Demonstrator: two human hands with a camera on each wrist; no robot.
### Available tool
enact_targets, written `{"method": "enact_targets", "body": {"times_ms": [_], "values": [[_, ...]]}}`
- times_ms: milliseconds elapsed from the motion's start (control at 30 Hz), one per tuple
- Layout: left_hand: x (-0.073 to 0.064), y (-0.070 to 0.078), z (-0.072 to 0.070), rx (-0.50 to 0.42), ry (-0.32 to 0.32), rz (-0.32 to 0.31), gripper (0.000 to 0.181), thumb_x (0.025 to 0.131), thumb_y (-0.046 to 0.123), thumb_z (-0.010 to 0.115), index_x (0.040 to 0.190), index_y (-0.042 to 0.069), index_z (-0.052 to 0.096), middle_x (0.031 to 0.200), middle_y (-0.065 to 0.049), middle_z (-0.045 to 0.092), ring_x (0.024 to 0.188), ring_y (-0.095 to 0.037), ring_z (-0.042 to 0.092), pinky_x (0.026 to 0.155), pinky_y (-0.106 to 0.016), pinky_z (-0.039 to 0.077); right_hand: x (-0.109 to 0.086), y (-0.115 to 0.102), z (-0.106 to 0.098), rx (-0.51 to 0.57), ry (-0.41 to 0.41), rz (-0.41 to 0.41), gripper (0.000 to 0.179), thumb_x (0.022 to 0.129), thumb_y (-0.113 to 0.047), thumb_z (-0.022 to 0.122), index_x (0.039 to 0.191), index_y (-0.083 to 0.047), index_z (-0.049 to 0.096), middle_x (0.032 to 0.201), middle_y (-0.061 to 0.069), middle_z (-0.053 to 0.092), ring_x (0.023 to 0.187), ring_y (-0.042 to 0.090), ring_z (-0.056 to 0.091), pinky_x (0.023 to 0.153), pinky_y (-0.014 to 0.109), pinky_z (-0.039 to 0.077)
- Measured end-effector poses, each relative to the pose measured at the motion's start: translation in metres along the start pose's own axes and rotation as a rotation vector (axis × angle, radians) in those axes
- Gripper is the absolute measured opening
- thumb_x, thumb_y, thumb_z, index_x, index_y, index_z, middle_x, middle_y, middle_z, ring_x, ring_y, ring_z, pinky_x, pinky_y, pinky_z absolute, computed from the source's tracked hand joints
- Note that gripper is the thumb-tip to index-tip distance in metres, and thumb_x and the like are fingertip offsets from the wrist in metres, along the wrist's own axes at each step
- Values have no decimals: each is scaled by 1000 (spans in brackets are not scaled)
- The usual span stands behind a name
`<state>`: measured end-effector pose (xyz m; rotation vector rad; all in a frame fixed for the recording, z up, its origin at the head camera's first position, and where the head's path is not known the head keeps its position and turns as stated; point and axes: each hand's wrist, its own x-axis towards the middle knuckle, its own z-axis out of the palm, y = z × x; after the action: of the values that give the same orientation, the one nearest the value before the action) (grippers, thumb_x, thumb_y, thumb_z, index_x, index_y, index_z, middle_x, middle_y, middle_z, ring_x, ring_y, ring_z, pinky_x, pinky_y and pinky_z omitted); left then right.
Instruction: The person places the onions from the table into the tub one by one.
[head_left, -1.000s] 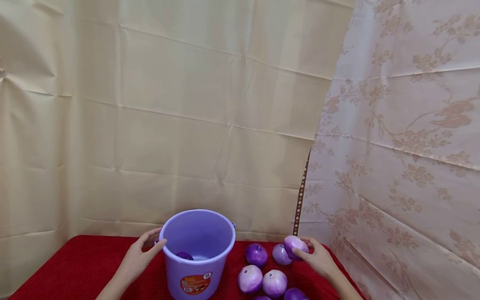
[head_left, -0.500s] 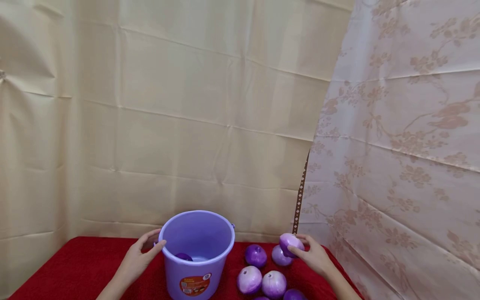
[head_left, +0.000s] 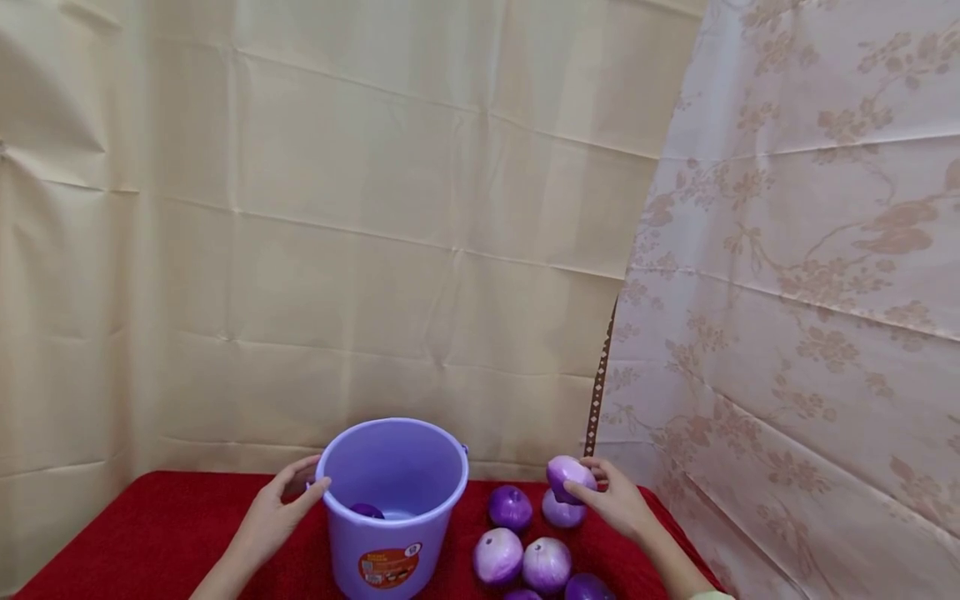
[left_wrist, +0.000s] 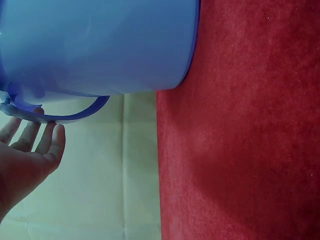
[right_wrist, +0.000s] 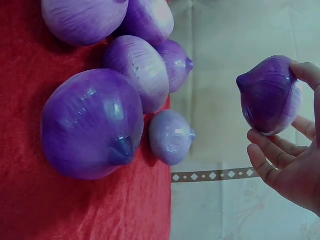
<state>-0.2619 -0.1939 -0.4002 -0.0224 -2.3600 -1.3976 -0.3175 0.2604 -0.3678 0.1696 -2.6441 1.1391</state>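
A purple plastic bucket with an orange label stands on the red cloth. My left hand holds its left rim, thumb at the front edge; the left wrist view shows the fingertips at the bucket's handle. Inside the bucket lies a dark purple onion, partly hidden by the near wall. To the right, my right hand pinches a glossy purple-and-white onion between thumb and fingers, raised off the cloth. Below and left of it sit several more onions, some cut off by the frame's bottom edge.
Red cloth covers the table, which reaches back to a cream curtain. A floral curtain hangs along the right side. In the right wrist view a pale onion rests near the cloth's edge.
My right hand has carried the onion a little to the left and upward, toward the bucket. The left hand and the bucket have stayed in place.
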Motion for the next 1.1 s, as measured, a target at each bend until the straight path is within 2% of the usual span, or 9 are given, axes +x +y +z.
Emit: {"method": "enact_targets", "body": {"times_ms": [167, 333, 533, 667, 867, 933, 1100], "values": [[0, 1, -1, -1, -10, -12, 52, 89, 37, 62, 130, 7, 51, 121, -16, 62, 104, -19, 56, 78, -27, 47, 4, -6, 1, 39, -15, -1, 55, 79, -33, 73, 123, -7, 55, 110, 14, 61, 96, 24, 60, 71, 32, 48], [1, 1, -2, -6, -16, -28, 53, 89, 37, 62, 131, 7, 50, 124, -17, 60, 108, -23, 56, 78, -26, 47, 7, -13, 4, 63, -20, -33, 52, 79, -30, 74, 121, -6, 56, 106, 14, 61, 89, 20, 60, 68, 29, 47], [2, 0, -1, -7, -13, -23, 53, 89, 37, 63, 131, 8, 51, 123, -16, 61, 101, -11, 55, 78, -25, 47, 7, -18, 8, 74, -30, -84, 50, 79, -28, 74, 119, -4, 57, 106, 14, 66, 90, 20, 63, 75, 32, 49], [1, 0, 0, -7, -5, -6, 52, 89, 37, 63, 130, 7, 52, 121, -17, 62, 98, -6, 54, 78, -24, 47, 7, -22, 9, 63, -28, -87, 51, 79, -29, 74, 119, -4, 57, 108, 13, 67, 95, 23, 63, 79, 35, 49], [1, -1, 0, -2, 2, 2, 51, 89, 36, 63, 130, 7, 52, 121, -17, 62, 94, 2, 52, 78, -25, 47, 9, -27, 10, 62, -32, -75, 51, 78, -31, 74, 120, -6, 57, 107, 10, 67, 92, 20, 62, 75, 32, 48], [1, 0, 0, 0, 1, -3, 51, 89, 36, 62, 130, 7, 52, 121, -17, 62, 97, -3, 54, 78, -25, 47, 10, -29, 11, 66, -36, -71, 52, 78, -31, 74, 120, -6, 57, 107, 10, 67, 89, 17, 61, 73, 30, 48], [1, 0, -1, -2, -20, -21, 52, 90, 35, 61, 132, 6, 49, 123, -19, 60, 108, -25, 56, 79, -29, 46, 11, -35, 11, 84, -51, -72, 54, 79, -31, 74, 122, -4, 56, 106, 12, 65, 85, 14, 61, 70, 29, 49]]}}
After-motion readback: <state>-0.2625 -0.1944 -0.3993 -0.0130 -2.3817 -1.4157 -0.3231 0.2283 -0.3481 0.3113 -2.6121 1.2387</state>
